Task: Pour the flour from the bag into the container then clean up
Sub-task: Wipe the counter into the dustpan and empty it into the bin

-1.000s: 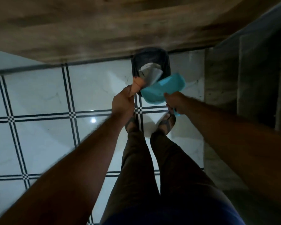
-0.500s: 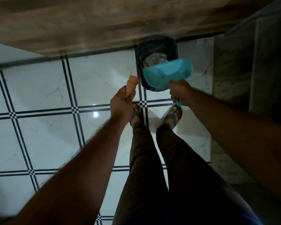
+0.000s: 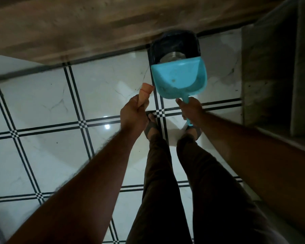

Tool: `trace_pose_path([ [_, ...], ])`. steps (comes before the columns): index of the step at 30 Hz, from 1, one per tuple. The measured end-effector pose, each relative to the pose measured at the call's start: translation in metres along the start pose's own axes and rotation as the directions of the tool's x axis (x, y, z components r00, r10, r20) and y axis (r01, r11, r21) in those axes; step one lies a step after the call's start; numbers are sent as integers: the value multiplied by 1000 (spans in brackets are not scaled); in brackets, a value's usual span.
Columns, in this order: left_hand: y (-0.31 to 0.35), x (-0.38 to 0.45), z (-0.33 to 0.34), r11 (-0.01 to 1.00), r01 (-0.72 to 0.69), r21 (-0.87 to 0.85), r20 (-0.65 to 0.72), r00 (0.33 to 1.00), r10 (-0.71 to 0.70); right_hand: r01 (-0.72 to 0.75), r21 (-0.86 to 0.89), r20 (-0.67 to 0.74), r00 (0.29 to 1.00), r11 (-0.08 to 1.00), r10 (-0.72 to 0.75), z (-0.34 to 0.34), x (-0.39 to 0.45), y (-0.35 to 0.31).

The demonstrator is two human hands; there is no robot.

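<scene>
A turquoise dustpan (image 3: 179, 79) hangs in front of me, its open mouth at the near rim of a dark bin (image 3: 174, 44). My right hand (image 3: 191, 109) grips the dustpan's handle. A few small specks lie inside the pan. My left hand (image 3: 133, 114) is closed around an orange brush handle (image 3: 144, 93) that points up, just left of the dustpan. Pale crumpled material shows inside the bin behind the pan's edge. The flour bag and the container are out of view.
I stand on a white tiled floor (image 3: 42, 152) with black grid lines; my legs and sandalled feet (image 3: 151, 126) are below the hands. A wooden cabinet front (image 3: 77, 23) runs along the top. A grey stone counter side (image 3: 271, 67) rises at the right.
The dustpan has tipped back from steeply tilted over the bin to nearly level with its inside facing me. The white crumpled paper is less visible in the bin. The brush hand has drawn back slightly.
</scene>
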State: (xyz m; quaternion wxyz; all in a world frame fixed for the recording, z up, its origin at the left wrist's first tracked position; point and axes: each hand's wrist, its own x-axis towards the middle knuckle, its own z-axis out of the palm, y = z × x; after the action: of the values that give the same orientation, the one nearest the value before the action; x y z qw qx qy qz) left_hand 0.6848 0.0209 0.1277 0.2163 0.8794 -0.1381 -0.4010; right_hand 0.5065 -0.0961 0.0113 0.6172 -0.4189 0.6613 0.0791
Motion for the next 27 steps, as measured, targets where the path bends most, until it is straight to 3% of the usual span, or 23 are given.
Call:
trace_pose_path([
  [4, -17, 28, 10, 1000, -21, -1, -9, 1000, 21, 19, -84, -72, 997, 996, -25, 20, 44, 25],
  [9, -40, 53, 12, 993, -93, 69, 19, 996, 92, -20, -61, -141, 990, 998, 11, 38, 82, 48],
  [17, -50, 54, -1, 992, -61, 113, 13, 998, 60, -20, -98, -245, 970, 995, -5, 36, 79, 46],
  [27, -32, 52, 19, 986, -140, 93, 52, 989, 136, -47, -146, -220, 975, 988, 14, 40, 77, 51],
])
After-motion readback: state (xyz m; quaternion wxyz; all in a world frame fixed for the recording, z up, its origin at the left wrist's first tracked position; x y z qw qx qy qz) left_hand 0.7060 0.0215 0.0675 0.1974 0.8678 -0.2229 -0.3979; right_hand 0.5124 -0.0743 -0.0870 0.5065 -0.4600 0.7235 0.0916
